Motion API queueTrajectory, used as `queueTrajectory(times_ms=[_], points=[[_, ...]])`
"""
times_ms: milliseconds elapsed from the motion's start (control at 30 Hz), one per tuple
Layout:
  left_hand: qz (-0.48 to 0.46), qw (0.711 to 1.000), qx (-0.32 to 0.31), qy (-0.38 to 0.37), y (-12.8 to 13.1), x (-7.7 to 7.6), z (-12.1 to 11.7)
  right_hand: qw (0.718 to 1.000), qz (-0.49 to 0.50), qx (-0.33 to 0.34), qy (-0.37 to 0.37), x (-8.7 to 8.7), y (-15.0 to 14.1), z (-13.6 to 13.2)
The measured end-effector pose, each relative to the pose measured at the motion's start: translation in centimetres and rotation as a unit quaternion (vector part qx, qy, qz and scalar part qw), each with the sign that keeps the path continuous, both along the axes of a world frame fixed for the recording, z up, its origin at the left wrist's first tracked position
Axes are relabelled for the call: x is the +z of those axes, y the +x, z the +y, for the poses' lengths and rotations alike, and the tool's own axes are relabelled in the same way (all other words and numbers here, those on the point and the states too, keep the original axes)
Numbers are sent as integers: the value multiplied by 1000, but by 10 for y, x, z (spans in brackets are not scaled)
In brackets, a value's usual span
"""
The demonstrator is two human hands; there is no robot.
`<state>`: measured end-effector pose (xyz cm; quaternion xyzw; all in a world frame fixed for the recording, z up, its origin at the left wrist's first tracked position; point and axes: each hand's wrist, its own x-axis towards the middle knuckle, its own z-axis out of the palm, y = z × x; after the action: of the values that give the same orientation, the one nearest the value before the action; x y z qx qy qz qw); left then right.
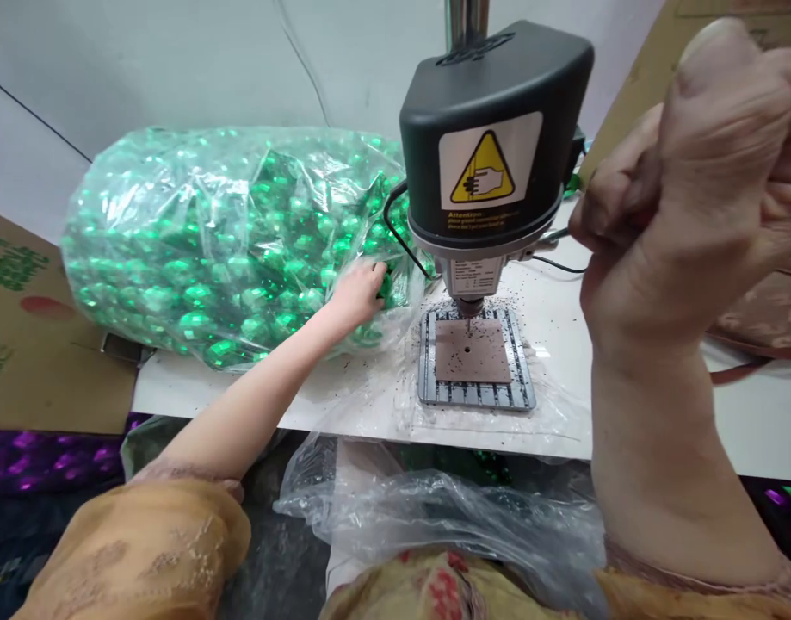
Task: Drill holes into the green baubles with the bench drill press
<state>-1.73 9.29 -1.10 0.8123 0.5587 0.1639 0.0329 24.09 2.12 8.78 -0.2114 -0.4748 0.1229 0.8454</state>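
We find the left hand extended toward 11 o'clock, its fingers curled narrowly against a clear plastic bag of shiny green balls. From this angle, we cannot confirm whether it grips a ball or only the plastic. The bag lies on its side on a white bench top, with its right end just beside the drill. The right hand is raised close to the camera at 2 o'clock, clenched in a tight fist; anything inside it is hidden. At 12 o'clock stands a black bench drill press bearing a yellow hand-warning label. Its bit is over a brown square plate on a slotted grey table, with dark drilling chips scattered nearby. Printed cardboard lies at 9 o'clock, and loose plastic sheeting lies at 6 o'clock.
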Motion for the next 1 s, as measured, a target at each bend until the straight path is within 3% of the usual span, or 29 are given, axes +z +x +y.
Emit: queueTrajectory(times_ms=[100,200,267,333,400,533,667,867,1000], points=[[-206,975,-59,-52,17,6,-28,1000,13,-3,24,2,-3,-3],[-452,870,-55,-189,38,-9,-55,999,12,-9,37,3,-5,-3],[-551,795,-40,-250,49,-23,-66,999,9,-7,35,3,-6,-2],[-590,761,-25,-268,57,-37,-73,999,10,-4,38,2,-5,-3],[-579,773,-17,-259,61,-47,-77,1000,7,-1,29,2,-4,-4],[-511,825,-36,-238,65,-63,-79,1000,2,-4,3,3,-5,-9],[-497,837,-54,-224,70,-74,-76,1000,8,-22,21,3,-8,-10],[-476,847,-81,-221,76,-78,-74,999,4,-20,38,3,-9,-7],[-399,895,-75,-186,78,-74,-77,997,-4,-32,70,2,-8,-2]])
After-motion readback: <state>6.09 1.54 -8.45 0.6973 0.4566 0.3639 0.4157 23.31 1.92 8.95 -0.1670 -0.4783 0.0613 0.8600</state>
